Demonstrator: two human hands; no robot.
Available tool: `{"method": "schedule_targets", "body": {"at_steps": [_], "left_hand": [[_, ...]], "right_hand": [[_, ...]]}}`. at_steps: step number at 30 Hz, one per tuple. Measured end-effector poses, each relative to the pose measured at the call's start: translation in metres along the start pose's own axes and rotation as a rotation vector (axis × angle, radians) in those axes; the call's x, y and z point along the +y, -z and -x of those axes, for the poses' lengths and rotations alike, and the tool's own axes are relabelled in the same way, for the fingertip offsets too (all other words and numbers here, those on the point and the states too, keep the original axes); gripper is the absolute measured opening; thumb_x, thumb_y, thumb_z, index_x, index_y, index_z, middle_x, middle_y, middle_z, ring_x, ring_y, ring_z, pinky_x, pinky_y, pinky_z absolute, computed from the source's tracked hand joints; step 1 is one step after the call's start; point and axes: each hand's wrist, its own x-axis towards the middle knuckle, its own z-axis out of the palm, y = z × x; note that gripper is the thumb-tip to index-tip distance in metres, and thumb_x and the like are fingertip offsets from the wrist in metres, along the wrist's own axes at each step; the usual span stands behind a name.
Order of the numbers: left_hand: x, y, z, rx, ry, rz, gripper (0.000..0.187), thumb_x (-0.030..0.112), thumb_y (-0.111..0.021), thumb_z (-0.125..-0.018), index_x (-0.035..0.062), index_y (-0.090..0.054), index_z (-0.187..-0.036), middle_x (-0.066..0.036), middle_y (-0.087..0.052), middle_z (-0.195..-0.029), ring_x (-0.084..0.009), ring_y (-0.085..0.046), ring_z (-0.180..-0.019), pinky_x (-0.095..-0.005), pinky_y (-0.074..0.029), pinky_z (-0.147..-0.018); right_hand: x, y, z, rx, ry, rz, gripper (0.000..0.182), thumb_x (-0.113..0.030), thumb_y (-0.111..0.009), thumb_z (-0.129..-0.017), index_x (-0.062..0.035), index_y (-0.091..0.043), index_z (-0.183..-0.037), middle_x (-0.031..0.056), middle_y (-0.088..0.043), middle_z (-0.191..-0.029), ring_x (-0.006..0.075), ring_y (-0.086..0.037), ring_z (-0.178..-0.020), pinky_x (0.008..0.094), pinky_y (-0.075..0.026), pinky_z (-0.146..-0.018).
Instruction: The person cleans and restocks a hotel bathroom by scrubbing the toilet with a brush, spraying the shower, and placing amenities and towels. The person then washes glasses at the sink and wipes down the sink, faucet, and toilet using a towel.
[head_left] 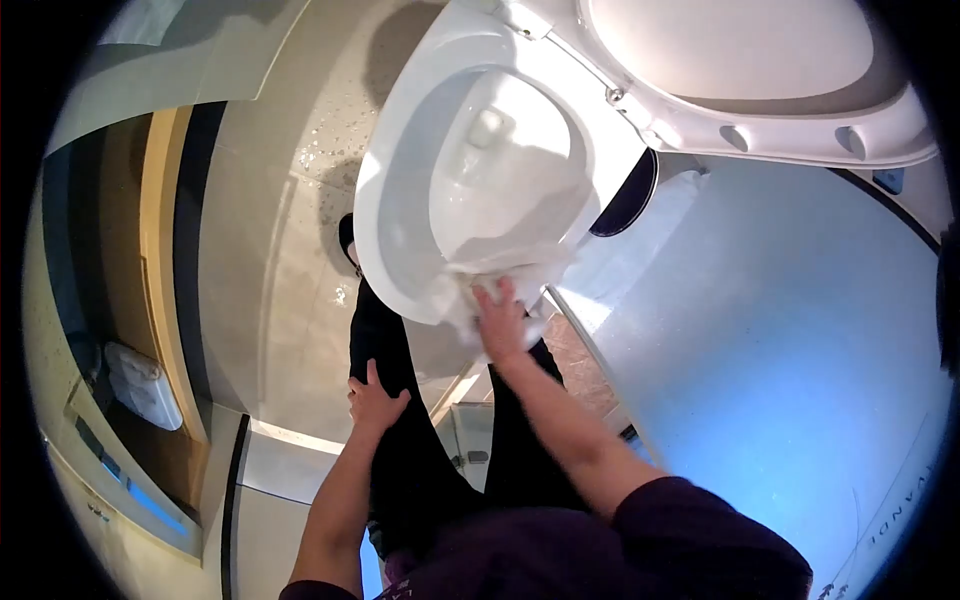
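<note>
A white toilet bowl (385, 245) stands in front of me with its seat (780, 148) raised toward the upper right. My right hand (503, 322) presses a crumpled white cloth (545, 268) against the front rim of the bowl, fingers spread across it. Part of the cloth hangs over the outer edge, and some of it is hidden under the hand. Against my left trouser leg (425, 440), near the knee, rests my left hand (378, 405), its fingers apart and nothing in them.
Droplets of water (335, 150) lie on the tiled floor (240, 230) left of the toilet. A dark round bin (627, 200) sits close on the bowl's right. A pale blue-lit panel (750, 350) fills the right side. At left stands a wooden frame (165, 200).
</note>
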Motion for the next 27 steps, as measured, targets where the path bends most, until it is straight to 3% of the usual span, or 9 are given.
{"method": "schedule_targets", "body": {"at_steps": [4,7,8,12,15,17,20,24,27], "left_hand": [[-0.002,0.019,-0.004,0.003,-0.058,-0.021,0.093,0.043,-0.068,-0.066,0.0172,-0.019,-0.141,-0.029,-0.032,-0.123,-0.0448,-0.046,-0.107,-0.0478,-0.044,-0.088],[-0.003,0.032,-0.006,0.014,-0.072,-0.014,0.091,0.042,-0.068,-0.066,0.0155,-0.021,-0.140,-0.029,-0.034,-0.121,-0.0447,-0.046,-0.106,-0.0468,-0.045,-0.088],[-0.005,0.034,-0.004,0.007,-0.071,-0.015,0.090,0.042,-0.068,-0.066,0.0150,-0.022,-0.140,-0.029,-0.035,-0.121,-0.0447,-0.047,-0.106,-0.0465,-0.045,-0.088],[-0.020,0.029,-0.011,0.025,-0.085,0.002,0.090,0.042,-0.067,-0.066,0.0138,-0.023,-0.139,-0.030,-0.034,-0.121,-0.0449,-0.047,-0.104,-0.0478,-0.044,-0.088],[-0.025,0.033,-0.010,-0.029,-0.078,0.023,0.092,0.044,-0.067,-0.067,0.0133,-0.020,-0.140,-0.031,-0.032,-0.123,-0.0459,-0.045,-0.106,-0.0489,-0.043,-0.090],[-0.028,0.026,-0.012,-0.001,-0.073,-0.003,0.092,0.043,-0.067,-0.067,0.0134,-0.020,-0.140,-0.031,-0.031,-0.124,-0.0455,-0.045,-0.106,-0.0488,-0.043,-0.090],[-0.025,0.024,-0.008,-0.004,-0.057,-0.036,0.089,0.044,-0.066,-0.068,0.0145,-0.021,-0.140,-0.028,-0.032,-0.125,-0.0421,-0.043,-0.110,-0.0464,-0.042,-0.090],[-0.014,0.026,-0.009,-0.034,-0.035,-0.020,0.089,0.047,-0.064,-0.069,0.0150,-0.021,-0.140,-0.027,-0.031,-0.126,-0.0410,-0.041,-0.113,-0.0452,-0.042,-0.091],[-0.004,0.034,-0.008,-0.026,-0.028,-0.006,0.090,0.048,-0.065,-0.067,0.0149,-0.021,-0.140,-0.026,-0.031,-0.125,-0.0409,-0.042,-0.111,-0.0451,-0.043,-0.090]], "right_hand": [[0.004,0.054,-0.015,0.040,-0.177,-0.702,0.044,-0.023,-0.062,-0.075,0.0000,-0.052,-0.112,0.0217,-0.046,-0.119,0.0348,-0.049,-0.104,0.0414,-0.043,-0.087],[0.031,0.159,-0.008,0.489,-0.169,-0.977,0.034,-0.021,-0.040,-0.092,0.0022,-0.055,-0.112,0.0124,-0.061,-0.105,0.0237,-0.060,-0.093,0.0330,-0.047,-0.082],[0.032,0.182,-0.018,0.684,-0.202,-1.811,0.034,-0.021,-0.036,-0.094,0.0036,-0.054,-0.109,0.0161,-0.061,-0.098,0.0239,-0.063,-0.081,0.0323,-0.052,-0.072],[0.080,0.179,-0.219,0.668,-0.183,-1.515,0.045,-0.033,-0.041,-0.091,-0.0002,-0.047,-0.122,0.0156,-0.056,-0.115,0.0276,-0.057,-0.102,0.0439,-0.048,-0.082],[-0.065,0.193,-0.273,0.476,-0.281,-0.189,0.048,-0.031,-0.046,-0.087,0.0017,-0.047,-0.122,0.0218,-0.049,-0.122,0.0353,-0.047,-0.110,0.0470,-0.041,-0.090],[-0.137,0.187,-0.259,0.437,-0.169,0.135,0.051,-0.030,-0.049,-0.084,0.0030,-0.047,-0.123,0.0260,-0.044,-0.126,0.0405,-0.041,-0.115,0.0490,-0.037,-0.095],[-0.164,0.199,-0.213,0.757,-0.056,-0.398,0.054,-0.025,-0.055,-0.082,0.0049,-0.043,-0.125,0.0281,-0.029,-0.137,0.0433,-0.036,-0.115,0.0473,-0.030,-0.100],[-0.114,0.243,-0.153,0.411,0.506,-0.271,0.049,-0.018,-0.059,-0.079,0.0040,-0.045,-0.121,0.0188,-0.031,-0.138,0.0407,-0.038,-0.112,0.0446,-0.033,-0.098],[-0.116,0.342,-0.069,0.750,0.752,0.001,0.046,-0.013,-0.057,-0.070,-0.0058,-0.057,-0.116,0.0152,-0.042,-0.133,0.0319,-0.038,-0.120,0.0444,-0.027,-0.099]]}}
